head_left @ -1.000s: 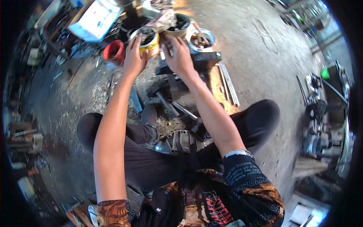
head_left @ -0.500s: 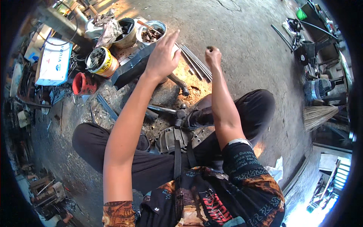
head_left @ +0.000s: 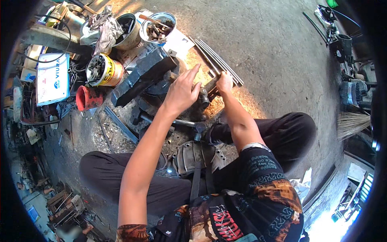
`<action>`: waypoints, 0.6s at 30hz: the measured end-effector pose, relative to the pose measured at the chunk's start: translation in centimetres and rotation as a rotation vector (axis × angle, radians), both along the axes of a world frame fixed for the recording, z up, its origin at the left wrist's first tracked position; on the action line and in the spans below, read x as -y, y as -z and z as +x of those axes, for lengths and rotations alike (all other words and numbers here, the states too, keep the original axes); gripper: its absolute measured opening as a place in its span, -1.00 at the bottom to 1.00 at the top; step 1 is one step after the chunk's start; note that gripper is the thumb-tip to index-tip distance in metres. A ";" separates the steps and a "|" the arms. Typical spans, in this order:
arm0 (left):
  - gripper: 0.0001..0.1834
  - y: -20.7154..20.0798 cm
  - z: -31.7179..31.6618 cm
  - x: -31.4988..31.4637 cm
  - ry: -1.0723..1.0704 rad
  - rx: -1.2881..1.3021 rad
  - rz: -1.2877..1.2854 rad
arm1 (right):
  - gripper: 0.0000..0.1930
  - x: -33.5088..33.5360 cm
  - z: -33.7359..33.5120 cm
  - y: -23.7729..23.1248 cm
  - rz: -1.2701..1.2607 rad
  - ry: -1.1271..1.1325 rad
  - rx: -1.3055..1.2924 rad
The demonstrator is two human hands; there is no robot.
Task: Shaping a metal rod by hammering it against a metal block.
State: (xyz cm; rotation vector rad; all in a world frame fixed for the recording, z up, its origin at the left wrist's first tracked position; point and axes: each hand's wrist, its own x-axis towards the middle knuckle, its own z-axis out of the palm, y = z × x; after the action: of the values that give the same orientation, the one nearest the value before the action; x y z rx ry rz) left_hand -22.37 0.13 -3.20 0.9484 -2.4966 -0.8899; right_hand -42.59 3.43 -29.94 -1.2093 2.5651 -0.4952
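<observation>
My left hand (head_left: 183,92) is raised with its fingers stretched out, holding nothing, beside a heavy dark metal block (head_left: 145,76) that looks like a vise or an anvil. A metal bar with a rounded end (head_left: 204,99) shows just past my left fingers. My right hand (head_left: 225,82) is closed at the near part of several thin metal rods (head_left: 215,58) lying on the floor; its fingers hide whatever is in them. Between my legs, a hammer (head_left: 198,128) lies with its handle toward the block. Nearer me sits a grey ribbed metal casting (head_left: 189,155).
Pails of scrap and tools (head_left: 159,28) stand at the far left, beside a yellow-labelled bucket (head_left: 105,70) and a red container (head_left: 88,98). A white box (head_left: 52,78) lies farther left. More rods (head_left: 121,125) lie by my left knee. A broom (head_left: 352,124) is at right.
My right hand has come down and nearer, to the rods. The left hand stays open and has shifted slightly right and nearer. The whole view has tilted a little.
</observation>
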 end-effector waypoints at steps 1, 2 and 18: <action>-0.37 -0.1 0.4 0.0 -0.012 0.019 0.022 | -0.77 0.1 -0.2 0.4 -0.004 -0.004 -0.053; -0.37 -0.2 0.7 -0.1 -0.021 0.031 0.027 | -0.77 0.3 -0.5 0.5 0.032 -0.029 -0.051; -0.66 -9.9 2.7 -1.7 -0.005 -0.318 -0.122 | -0.76 4.3 -3.1 -24.3 -0.521 0.031 1.579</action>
State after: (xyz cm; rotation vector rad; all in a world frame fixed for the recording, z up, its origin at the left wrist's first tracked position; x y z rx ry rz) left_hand -19.69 1.80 6.65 0.7114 -2.2469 -0.8056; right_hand -45.70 -0.91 -5.65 -0.4135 1.0845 -1.4163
